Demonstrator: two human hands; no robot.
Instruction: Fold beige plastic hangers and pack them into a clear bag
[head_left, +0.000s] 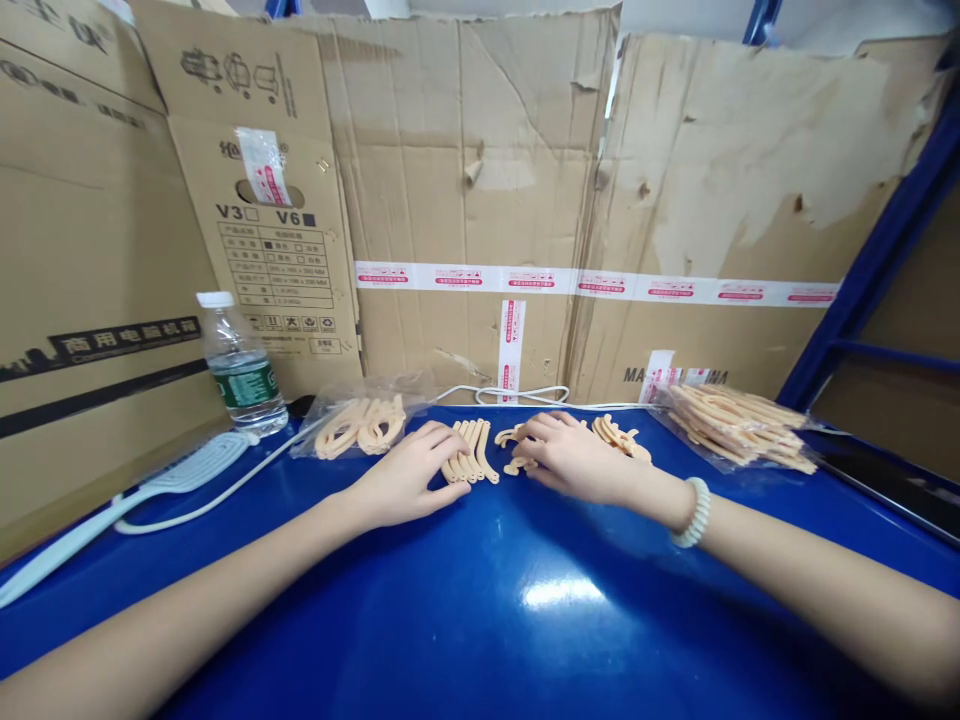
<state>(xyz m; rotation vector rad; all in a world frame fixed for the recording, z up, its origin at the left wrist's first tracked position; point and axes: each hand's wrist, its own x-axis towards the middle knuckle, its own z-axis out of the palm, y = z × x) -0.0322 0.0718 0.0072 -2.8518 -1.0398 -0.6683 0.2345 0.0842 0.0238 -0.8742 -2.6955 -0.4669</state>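
My left hand [411, 478] rests at the left side of a row of curved beige strips [480, 462], its fingers over the leftmost ones and its thumb spread apart. These strips lie side by side, with small holes at their ends. Just to the right, my right hand [574, 458] is over small beige hook-shaped pieces [519, 466], its fingers bent and apart from the thumb. The hand partly hides these pieces. Behind it lies a loose pile of similar beige pieces [621, 438]. Neither hand visibly lifts anything.
A clear bag of beige looped pieces [381, 425] lies left, a bag of long beige strips [739, 425] right. At left stand a water bottle [244, 375] and a pale blue hairbrush [199, 468] with a white cable [217, 500]. Cardboard [465, 200] walls the blue table [450, 620].
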